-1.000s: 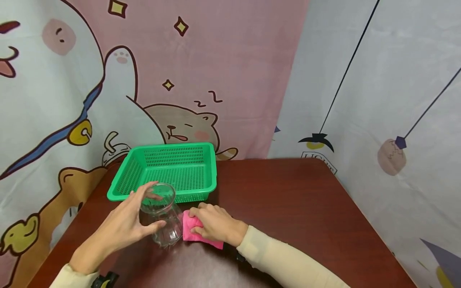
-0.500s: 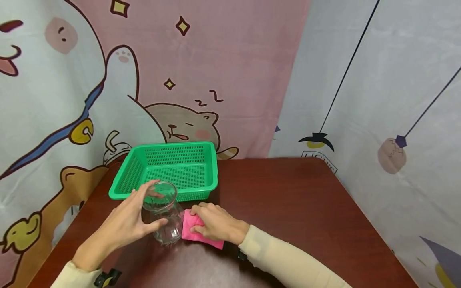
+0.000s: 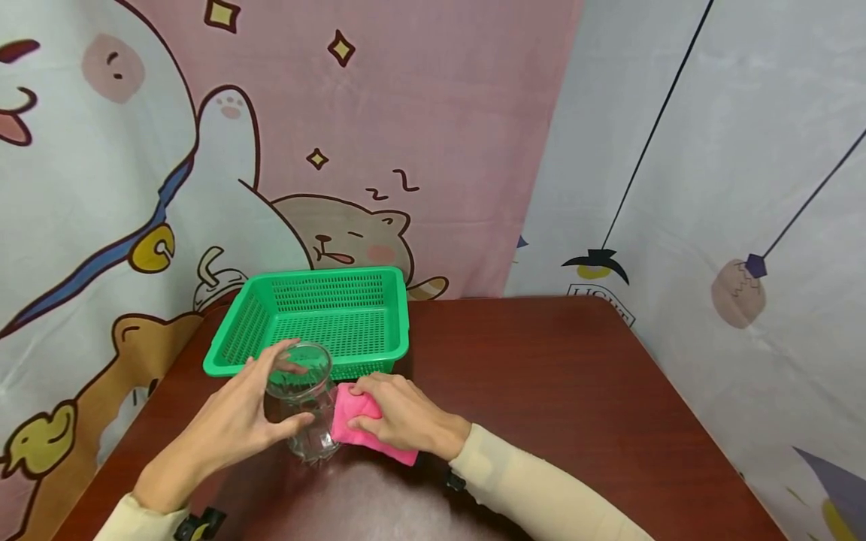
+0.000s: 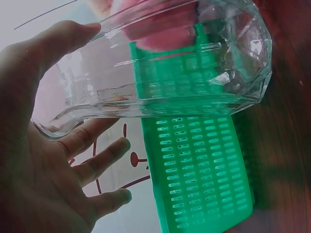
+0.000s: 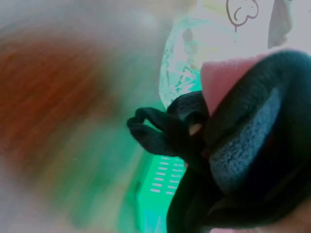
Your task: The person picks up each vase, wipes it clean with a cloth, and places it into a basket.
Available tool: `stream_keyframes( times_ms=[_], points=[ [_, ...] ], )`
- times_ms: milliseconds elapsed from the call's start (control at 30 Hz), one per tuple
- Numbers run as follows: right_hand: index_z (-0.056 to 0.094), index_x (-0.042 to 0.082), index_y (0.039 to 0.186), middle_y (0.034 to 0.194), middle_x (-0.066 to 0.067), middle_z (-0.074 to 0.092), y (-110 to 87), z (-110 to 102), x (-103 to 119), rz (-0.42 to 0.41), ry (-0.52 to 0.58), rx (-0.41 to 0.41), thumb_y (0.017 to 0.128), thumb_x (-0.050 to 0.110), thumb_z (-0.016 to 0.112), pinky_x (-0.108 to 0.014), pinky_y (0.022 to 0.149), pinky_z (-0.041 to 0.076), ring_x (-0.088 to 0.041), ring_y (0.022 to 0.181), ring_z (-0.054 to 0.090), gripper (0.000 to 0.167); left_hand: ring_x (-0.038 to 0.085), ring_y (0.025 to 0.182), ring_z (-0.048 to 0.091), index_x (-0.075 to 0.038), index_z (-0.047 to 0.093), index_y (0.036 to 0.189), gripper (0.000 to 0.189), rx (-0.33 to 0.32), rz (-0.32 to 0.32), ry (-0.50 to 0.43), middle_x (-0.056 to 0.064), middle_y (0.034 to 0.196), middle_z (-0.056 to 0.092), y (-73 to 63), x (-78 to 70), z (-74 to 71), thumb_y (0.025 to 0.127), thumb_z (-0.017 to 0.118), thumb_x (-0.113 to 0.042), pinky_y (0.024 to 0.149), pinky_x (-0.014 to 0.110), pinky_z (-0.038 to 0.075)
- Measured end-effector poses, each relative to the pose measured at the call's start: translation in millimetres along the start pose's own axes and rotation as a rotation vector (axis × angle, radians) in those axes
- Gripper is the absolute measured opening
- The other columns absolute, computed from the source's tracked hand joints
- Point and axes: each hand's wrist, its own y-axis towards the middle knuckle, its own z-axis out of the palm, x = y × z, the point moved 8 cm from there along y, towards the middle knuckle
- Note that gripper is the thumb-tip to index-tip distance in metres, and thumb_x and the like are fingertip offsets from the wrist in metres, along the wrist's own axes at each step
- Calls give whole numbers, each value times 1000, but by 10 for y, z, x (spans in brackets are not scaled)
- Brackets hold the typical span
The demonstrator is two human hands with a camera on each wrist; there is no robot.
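Note:
My left hand (image 3: pixel 226 424) holds a clear glass vase (image 3: pixel 314 443) near its flared rim, thumb on the near side and fingers on the far side. The vase leans a little, its faceted base low over the table. In the left wrist view the thumb and one finger meet the glass (image 4: pixel 243 63), while the other fingers are spread below it. A folded pink cloth (image 3: pixel 348 421) is pinched in my right hand (image 3: pixel 413 417), its left edge right at the vase's side. Black fabric of a wrist strap (image 5: pixel 252 141) hides most of that hand in the right wrist view.
Behind the vase a green plastic basket (image 3: pixel 399 323) with slotted walls stands at the back left of the dark red-brown table (image 3: pixel 541 391). A curtain (image 3: pixel 460 150) printed with cartoon animals hangs along the table's back and sides.
My right hand has moved the pink cloth slightly left and up, so that it now overlaps the vase's side. The left hand and the vase have stayed nearly still.

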Motion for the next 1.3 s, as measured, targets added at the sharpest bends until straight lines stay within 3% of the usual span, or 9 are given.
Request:
stream_keyframes(
  times_ms=[200,433,567,700,967,1167,1300],
  points=[
    [77,9,144,141,-7,82,42,-153,110,-67,50,-92,109,34,86,-25,104,65,-16,125,79,45,39,132,80,-15,38,176,116,4,-5,1,2,138,83,-4,16,17,87,105,-44,128,89,34],
    [77,5,142,146,-10,82,77,-294,218,-142,112,-189,106,29,90,-34,119,63,-23,138,78,45,38,135,79,-17,38,175,115,15,-10,1,2,139,82,-3,42,45,87,105,-46,129,89,34],
    [77,3,143,145,-11,82,82,-319,230,-146,127,-208,105,28,91,-34,120,63,-23,137,78,47,38,134,79,-17,38,175,114,13,-6,16,3,139,83,-7,51,43,86,105,-44,128,89,35],
    [74,3,146,143,-10,82,78,-346,226,-131,152,-231,104,29,92,-28,113,64,-21,130,79,52,38,133,80,-16,39,174,114,9,1,27,1,139,83,-5,48,36,86,105,-45,128,88,36],
    [70,7,151,127,-6,82,74,-410,189,-92,265,-269,103,27,92,-14,82,60,-9,98,71,56,37,132,80,-15,39,174,114,10,-2,32,1,140,82,2,45,24,87,105,-44,130,87,35],
    [67,12,156,133,-3,82,67,-429,163,-100,305,-303,103,27,93,-16,80,61,-7,99,72,61,37,130,81,-15,38,175,114,16,-10,43,3,140,82,3,39,27,87,105,-41,130,87,35],
    [72,11,151,128,-2,83,61,-446,169,-124,321,-335,102,25,93,-15,78,61,-7,98,72,55,36,131,80,-17,38,175,113,13,-7,38,2,140,82,-2,33,31,87,105,-41,130,86,35]
  ],
)
